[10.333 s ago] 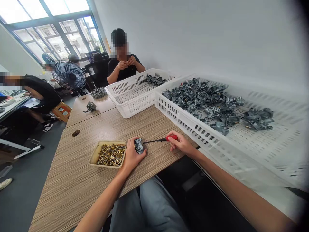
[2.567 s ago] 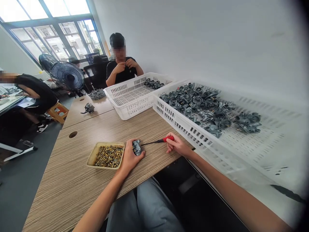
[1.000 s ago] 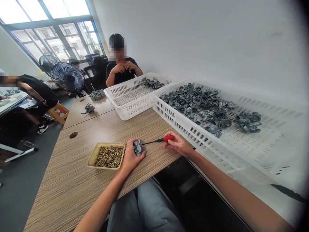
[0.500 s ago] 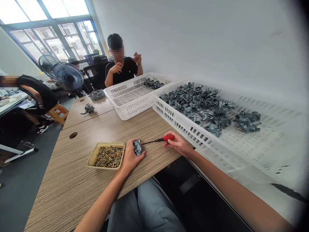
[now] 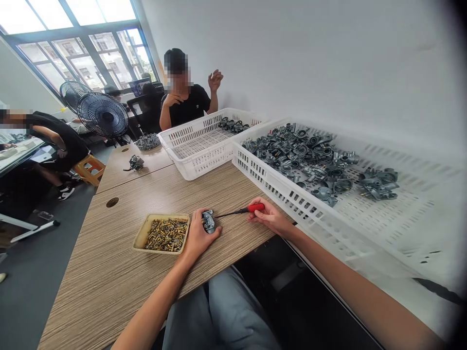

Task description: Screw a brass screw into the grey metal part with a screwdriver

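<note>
On the wood-grain table (image 5: 146, 189), my left hand (image 5: 199, 236) is closed around a grey metal part (image 5: 208, 221), its thumb toward me and its fingers on the far side. My right hand (image 5: 268, 218) grips the red handle of a screwdriver (image 5: 255, 207). The dark shaft points left, and its tip is at the right side of the metal part; whether it touches cannot be made out. Just left of my left hand is a shallow tray (image 5: 137, 240) holding many small brass-coloured pieces.
A white basket (image 5: 270, 184) of metal parts stands to the right, and another white basket (image 5: 197, 167) is beyond the table's middle. One metal assembly (image 5: 135, 163) lies at the far left. A person (image 5: 188, 104) sits behind the baskets; a fan (image 5: 104, 115) stands left.
The person across the table has raised one hand higher. My hands, the metal part and the screwdriver hold nearly the same positions; the view has shifted slightly.
</note>
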`<state>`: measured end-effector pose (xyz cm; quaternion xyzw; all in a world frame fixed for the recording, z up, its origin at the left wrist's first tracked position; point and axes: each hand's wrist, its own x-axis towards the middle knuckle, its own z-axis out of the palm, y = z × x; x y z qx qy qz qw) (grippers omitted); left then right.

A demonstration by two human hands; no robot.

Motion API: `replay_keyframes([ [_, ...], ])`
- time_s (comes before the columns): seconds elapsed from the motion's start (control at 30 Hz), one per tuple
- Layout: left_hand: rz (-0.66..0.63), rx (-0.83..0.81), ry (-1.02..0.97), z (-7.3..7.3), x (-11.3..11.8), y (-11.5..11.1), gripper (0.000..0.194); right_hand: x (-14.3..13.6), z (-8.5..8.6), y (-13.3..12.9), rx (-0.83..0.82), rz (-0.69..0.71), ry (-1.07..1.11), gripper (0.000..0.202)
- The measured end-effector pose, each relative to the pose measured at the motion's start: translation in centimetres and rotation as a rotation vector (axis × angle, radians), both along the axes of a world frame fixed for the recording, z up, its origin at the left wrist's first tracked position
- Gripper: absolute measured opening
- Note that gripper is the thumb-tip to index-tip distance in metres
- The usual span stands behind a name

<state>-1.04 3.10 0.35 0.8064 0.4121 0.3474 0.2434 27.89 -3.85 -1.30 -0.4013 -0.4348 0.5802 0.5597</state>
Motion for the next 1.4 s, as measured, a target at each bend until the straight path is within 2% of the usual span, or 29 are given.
replay_keyframes([
  [0.3,0.005,-0.011,-0.009,-0.05,0.00,0.04,0.056,-0.16,-0.20,0.18,0.039,-0.020,-0.062,0.028],
  [1.13,0.013,0.031,0.012,-0.48,-0.21,0.28,0.057,-0.48,0.60,-0.02,0.079,-0.041,-0.218,0.031],
  [1.4,0.022,0.010,0.004,-0.38,0.13,-0.07,0.057,-0.90,0.37,0.09,0.012,-0.127,-0.075,0.037],
])
